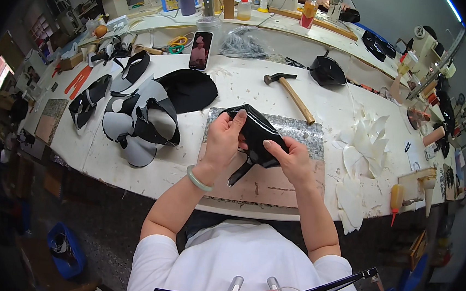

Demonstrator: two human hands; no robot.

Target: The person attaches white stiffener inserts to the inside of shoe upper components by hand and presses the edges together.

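Both my hands hold a glossy black shoe upper above the work board. My left hand grips its left edge, thumb on top and the other fingers partly hidden behind. On the lower right side, my right hand pinches the edge with the thumb over the black material. A narrow black strap end hangs from the piece between my hands. Under it lies a board with a speckled grey stone part and a tan part. Beyond the board rests a hammer with a wooden handle.
Grey and black shoe uppers are heaped at left, beside a round black piece. A phone stands upright at the back. White shaped pieces lie at right. A yellow glue bottle is at the right edge.
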